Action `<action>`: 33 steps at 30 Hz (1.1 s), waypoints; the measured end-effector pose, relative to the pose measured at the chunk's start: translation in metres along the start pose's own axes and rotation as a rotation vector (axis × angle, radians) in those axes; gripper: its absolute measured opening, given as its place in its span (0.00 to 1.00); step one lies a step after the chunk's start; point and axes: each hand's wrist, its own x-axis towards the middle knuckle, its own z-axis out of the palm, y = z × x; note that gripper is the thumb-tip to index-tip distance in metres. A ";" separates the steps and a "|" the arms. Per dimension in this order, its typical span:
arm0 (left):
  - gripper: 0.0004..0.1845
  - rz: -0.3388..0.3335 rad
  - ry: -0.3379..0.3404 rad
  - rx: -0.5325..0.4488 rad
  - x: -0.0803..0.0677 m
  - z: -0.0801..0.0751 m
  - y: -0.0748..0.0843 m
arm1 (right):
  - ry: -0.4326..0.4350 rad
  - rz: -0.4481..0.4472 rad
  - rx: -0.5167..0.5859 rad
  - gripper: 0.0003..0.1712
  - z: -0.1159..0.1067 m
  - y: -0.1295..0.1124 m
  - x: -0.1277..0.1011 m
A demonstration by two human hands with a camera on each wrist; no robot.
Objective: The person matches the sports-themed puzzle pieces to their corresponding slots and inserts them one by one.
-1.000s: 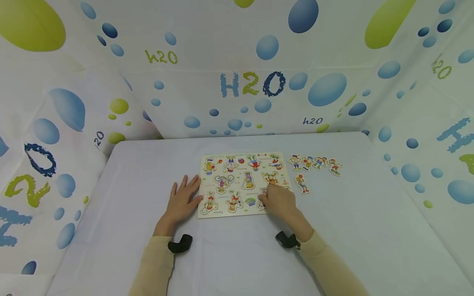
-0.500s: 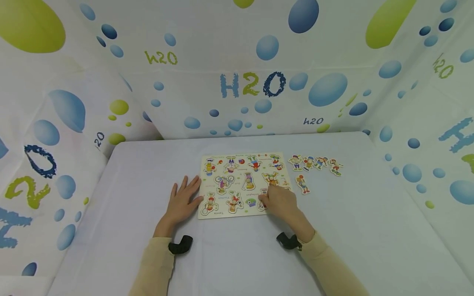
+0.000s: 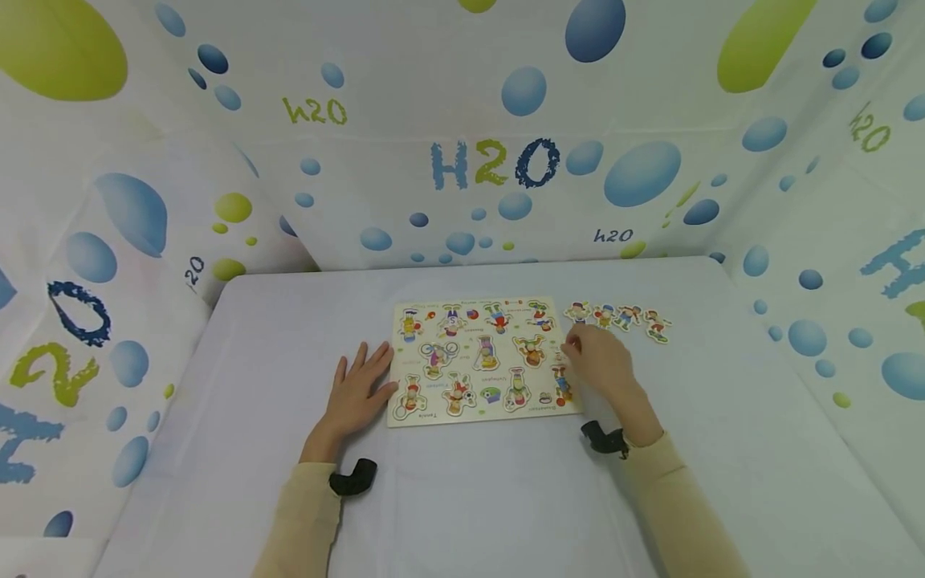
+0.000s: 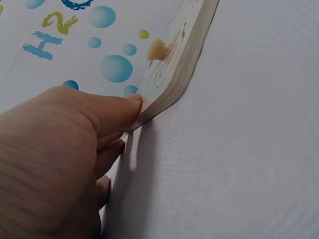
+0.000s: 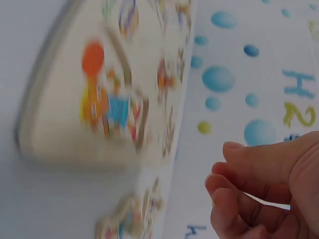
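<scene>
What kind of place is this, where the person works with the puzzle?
Probably a small recording booth, not a lived-in room. A white table is closed in on three sides by hung sheets printed with bubbles and "H2O". On it lie only a wooden puzzle board and loose pieces.

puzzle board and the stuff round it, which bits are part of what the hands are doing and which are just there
In use:
- puzzle board, left hand flat against its left edge
- loose puzzle pieces in a row right of the board
- right hand, fingers loosely curled, holding nothing visible, just below that row

Just there:
- white table
- bubble-print curtain around the table
</scene>
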 end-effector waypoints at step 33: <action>0.34 -0.004 -0.003 0.015 0.001 0.000 -0.001 | -0.096 -0.170 0.003 0.06 0.001 0.059 0.010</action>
